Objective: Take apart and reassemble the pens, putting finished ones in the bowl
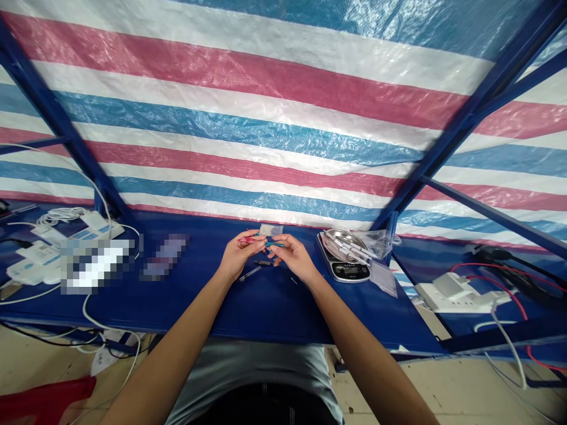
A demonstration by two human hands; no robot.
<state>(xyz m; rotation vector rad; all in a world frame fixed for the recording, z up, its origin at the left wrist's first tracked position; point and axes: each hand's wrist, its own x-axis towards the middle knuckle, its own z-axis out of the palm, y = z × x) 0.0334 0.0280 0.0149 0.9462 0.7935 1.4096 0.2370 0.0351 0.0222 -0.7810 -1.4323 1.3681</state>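
Note:
My left hand (239, 255) is closed, its fingertips pinching a slim red piece (251, 239) that looks like part of a pen. Facing it, my right hand (291, 255) pinches a slim blue piece (275, 244). The fingertips of both hands come close together above the blue tabletop. Just beyond them lies a small clear plastic bag (271, 229). Below the hands rest a thin clear-and-dark pen-like tube (250, 273) and a short black piece (263, 262). The exact kind of the small pieces is too small to make out.
A kitchen scale (349, 270) on the right carries a metal bowl with white sticks and plastic bags. Power strips stand at the left (35, 265) and right (460, 292), with loose cables. Blue frame posts (392, 227) and a striped plastic sheet (248, 118) border the table.

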